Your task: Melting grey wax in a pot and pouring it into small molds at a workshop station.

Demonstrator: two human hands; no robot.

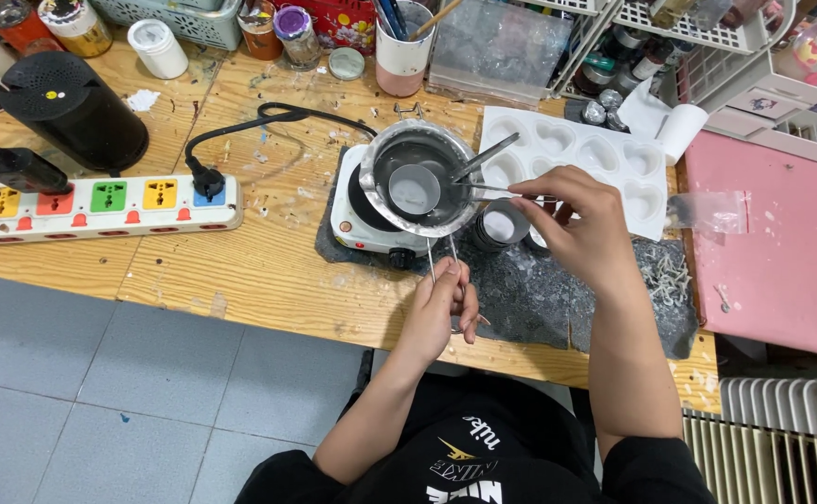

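**Two hands at a metal pot on a small hotplate**

The left hand (446, 303) is closed around the thin wire handles (441, 257) that run from the pot (418, 177) toward the counter's (268, 252) near edge; its fingers curl over them just below the hotplate (362, 224). The right hand (581, 229) pinches a slim metal tool (497, 191), thumb and forefinger pressed together, the tool's tip reaching over the pot's rim. Whether it is tweezers or a rod I cannot tell.

The pot sits on the white hotplate, which stands on a dark mat (539, 299) near the counter's middle. Inside the pot is grey liquid with a small round cup (414, 189) in it. A second metal handle (488, 156) slants up from the pot to the right. Just beside the pot, under the right hand, stands a small dark jar (500, 227).

Behind the right hand lies a white heart mould (595, 159). To the left are a power strip (100, 207) with coloured sockets, a black plug (206, 177) in it, and a black cylinder (72, 110). A pink board (782, 252) lies at the right.
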